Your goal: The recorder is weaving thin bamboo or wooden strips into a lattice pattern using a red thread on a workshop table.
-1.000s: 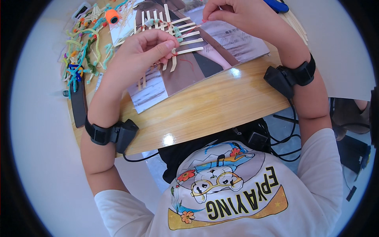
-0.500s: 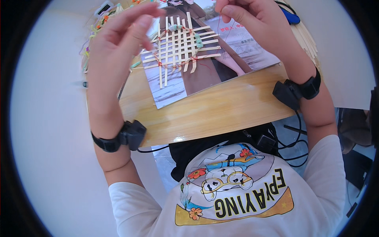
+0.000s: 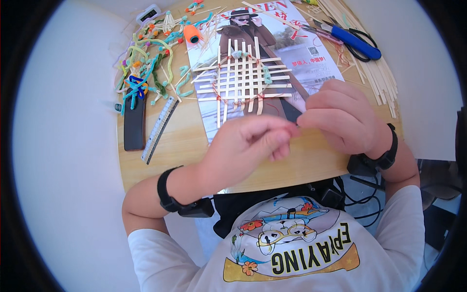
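Observation:
A woven lattice of pale wooden strips (image 3: 238, 80) lies on a magazine (image 3: 206, 114), bound with red thread (image 3: 260, 97) and wrapped in places with mint fuzzy stems (image 3: 267, 74). Close to the table's front edge, my left hand (image 3: 253, 146) is closed in a pinch, its fingertips almost meeting those of my right hand (image 3: 340, 117). The right hand is curled shut too, with fine red thread beside it that appears to run into its grip. What the left fingertips hold is too small to make out. Both hands are nearer to me than the lattice.
Blue-handled scissors (image 3: 355, 43) lie at the right by a bundle of loose strips (image 3: 377, 73). An orange spool (image 3: 193, 34) stands behind the lattice. At the left are bent fuzzy stems (image 3: 168, 63), a dark phone (image 3: 134, 124) and a clear ruler (image 3: 159, 130).
Both hands have come down toward me from the table's far side, and my left hand has gone from loosely spread to a pinch. The fingertips now meet in front of the lattice.

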A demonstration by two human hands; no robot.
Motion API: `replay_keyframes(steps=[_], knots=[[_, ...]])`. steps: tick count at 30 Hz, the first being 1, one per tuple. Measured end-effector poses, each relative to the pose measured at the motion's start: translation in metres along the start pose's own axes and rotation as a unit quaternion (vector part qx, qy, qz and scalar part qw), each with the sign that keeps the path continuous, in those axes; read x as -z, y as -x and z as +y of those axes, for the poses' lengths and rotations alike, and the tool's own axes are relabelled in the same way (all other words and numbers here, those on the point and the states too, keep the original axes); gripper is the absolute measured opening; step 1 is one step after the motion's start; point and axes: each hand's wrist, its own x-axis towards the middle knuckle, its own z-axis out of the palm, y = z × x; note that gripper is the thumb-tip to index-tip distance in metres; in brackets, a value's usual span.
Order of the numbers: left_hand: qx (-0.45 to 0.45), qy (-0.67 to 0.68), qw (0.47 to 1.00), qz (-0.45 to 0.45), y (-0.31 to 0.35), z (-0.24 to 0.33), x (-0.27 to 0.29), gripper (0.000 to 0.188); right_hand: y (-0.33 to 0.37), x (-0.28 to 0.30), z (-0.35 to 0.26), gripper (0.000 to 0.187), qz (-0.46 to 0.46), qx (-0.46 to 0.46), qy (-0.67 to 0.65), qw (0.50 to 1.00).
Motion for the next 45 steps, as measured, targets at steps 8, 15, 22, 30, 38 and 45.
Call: replay_keyframes(steps=[8, 15, 22, 30, 38, 45], knots=[[-0.146, -0.142, 0.978, -0.041, 0.011, -0.005, 0.009, 0.017, 0.009, -0.005, 0.003, 0.030, 0.022, -0.031, -0.045, 0.998], [-0.222, -0.164, 0.961, -0.025, 0.004, -0.012, 0.019, 0.020, 0.012, -0.007, 0.001, 0.033, 0.015, -0.050, -0.050, 0.997], [-0.222, -0.179, 0.958, -0.013, 0.002, -0.013, 0.017, 0.018, -0.001, 0.003, -0.001, 0.024, -0.085, -0.132, -0.074, 0.985], [-0.245, -0.201, 0.948, 0.017, -0.001, -0.019, 0.014, 0.018, -0.001, -0.017, -0.024, 0.059, -0.101, -0.380, -0.569, 0.722], [-0.251, -0.214, 0.944, -0.019, 0.002, -0.014, 0.017, 0.018, 0.004, -0.013, -0.021, 0.026, -0.116, -0.326, -0.417, 0.841], [-0.304, -0.192, 0.933, -0.023, 0.001, -0.016, 0.014, 0.016, 0.001, -0.009, -0.022, 0.003, -0.077, -0.290, -0.345, 0.889]])
